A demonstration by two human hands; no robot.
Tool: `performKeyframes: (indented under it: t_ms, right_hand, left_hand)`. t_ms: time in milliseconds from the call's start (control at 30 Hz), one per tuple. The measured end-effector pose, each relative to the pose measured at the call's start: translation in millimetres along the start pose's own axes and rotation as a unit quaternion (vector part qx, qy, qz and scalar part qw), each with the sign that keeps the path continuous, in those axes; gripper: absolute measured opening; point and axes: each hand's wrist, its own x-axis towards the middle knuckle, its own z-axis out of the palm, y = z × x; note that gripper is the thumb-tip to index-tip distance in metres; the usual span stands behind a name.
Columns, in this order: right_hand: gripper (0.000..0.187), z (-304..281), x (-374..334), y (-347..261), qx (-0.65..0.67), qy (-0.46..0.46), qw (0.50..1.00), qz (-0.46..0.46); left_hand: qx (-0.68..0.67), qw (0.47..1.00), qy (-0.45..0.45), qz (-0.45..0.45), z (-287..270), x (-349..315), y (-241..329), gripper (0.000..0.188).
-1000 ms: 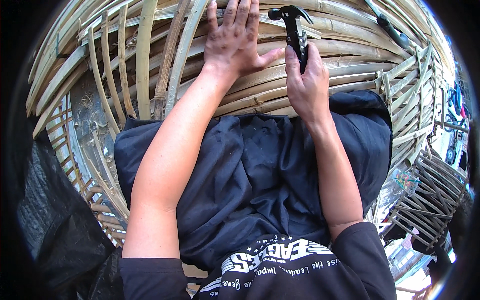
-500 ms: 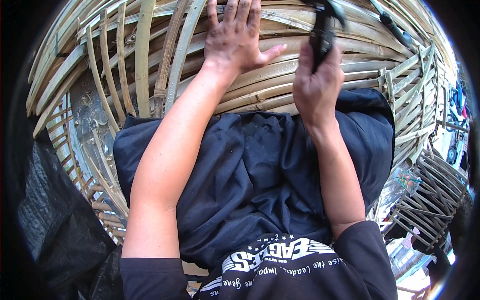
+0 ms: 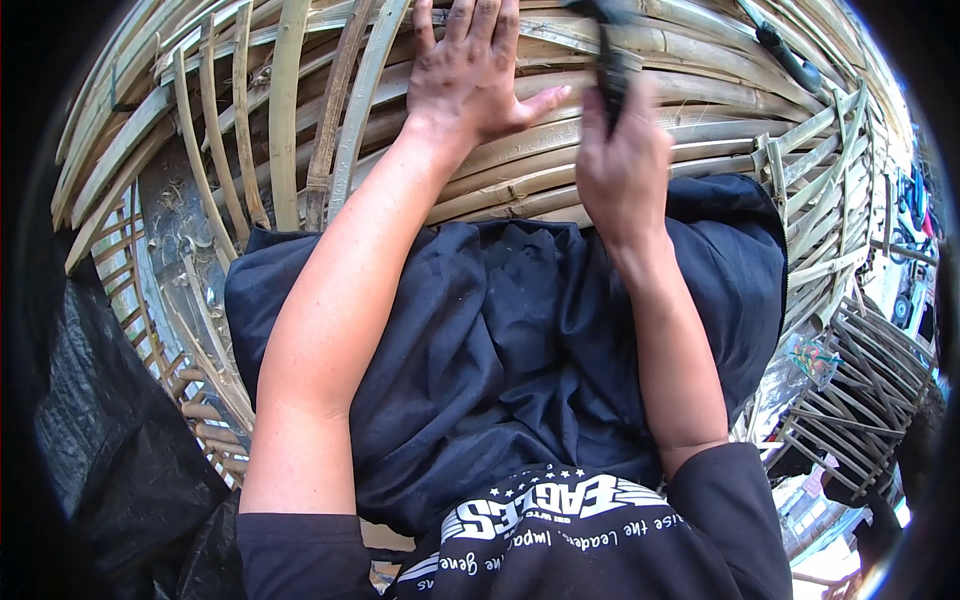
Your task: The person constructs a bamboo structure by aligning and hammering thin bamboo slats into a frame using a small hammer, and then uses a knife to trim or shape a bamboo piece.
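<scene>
Over there, the left hand (image 3: pixel 462 88) lies flat, fingers slightly apart, on smooth, curved bamboo strips (image 3: pixel 715 92); the right hand (image 3: pixel 625 165) has its fingers clamped round a blurred dark hammer (image 3: pixel 611 72) over them, beyond wrinkled dark cloth (image 3: pixel 530 330).

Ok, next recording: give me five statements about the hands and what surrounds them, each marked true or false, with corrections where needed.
1. The right hand grips a black hammer. True.
2. The left hand lies palm-down on bamboo strips. True.
3. The left thumb is tucked under the palm. False: it sticks out toward the right hand.
4. Dark cloth covers the person's lap. True.
5. Black sleeves reach both wrists. False: they end near the elbows.
</scene>
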Motion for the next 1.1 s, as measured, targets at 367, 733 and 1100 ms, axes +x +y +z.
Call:
performKeyframes:
  t_ms: [367, 733, 1100]
  right_hand:
    - [0.022, 2, -5, -12, 0.047, 0.061, 0.997, 0.013]
    - [0.025, 9, -5, -3, -0.017, -0.057, 0.998, 0.013]
    - [0.022, 3, -6, -5, 0.064, 0.067, 0.996, 0.019]
  left_hand:
    - [0.002, 1.000, -0.008, 0.001, 3, 1, -3, 0.122]
    - [0.021, 0.999, -0.038, 0.001, -2, -1, -2, 0.121]
    - [0.006, 1.000, -0.004, 0.001, 5, 0, -3, 0.122]
